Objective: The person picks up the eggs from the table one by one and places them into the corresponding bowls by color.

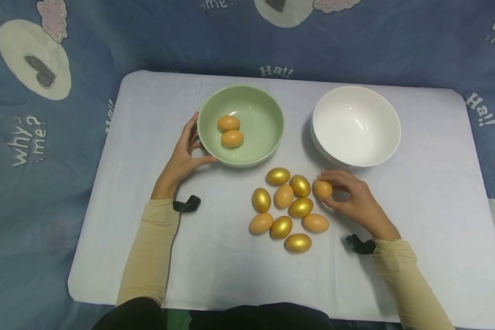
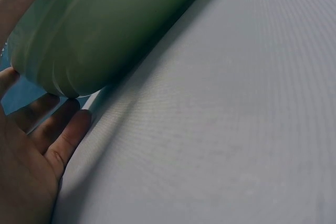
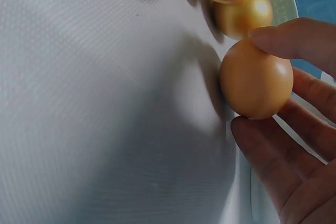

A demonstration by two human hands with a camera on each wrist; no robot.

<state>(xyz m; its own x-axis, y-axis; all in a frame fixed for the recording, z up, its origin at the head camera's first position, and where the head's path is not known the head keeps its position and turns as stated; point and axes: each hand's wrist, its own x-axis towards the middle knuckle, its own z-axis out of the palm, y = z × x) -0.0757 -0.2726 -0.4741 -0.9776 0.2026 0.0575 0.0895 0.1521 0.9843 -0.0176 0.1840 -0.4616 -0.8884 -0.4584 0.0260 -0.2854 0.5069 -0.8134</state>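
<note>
My left hand (image 1: 183, 153) holds the left side of a green bowl (image 1: 264, 123), thumb low near the front rim and fingers along the outer wall. In the left wrist view, fingertips touch the bowl's side (image 2: 121, 24). Two brown eggs (image 1: 232, 138) lie inside it. My right hand (image 1: 350, 197) pinches another brown egg (image 1: 323, 189) between thumb and fingers, at the right edge of a cluster. The right wrist view shows this egg (image 3: 256, 80) close to the cloth. Several gold eggs (image 1: 301, 207) and a few brown eggs (image 1: 316, 223) make up the cluster.
A white bowl (image 1: 356, 126) stands at the back right, beyond my right hand. The white-covered table (image 1: 222, 261) has its far edge against a blue patterned cloth (image 1: 169, 36). A dark wrist camera (image 1: 187, 204) sits by each sleeve cuff.
</note>
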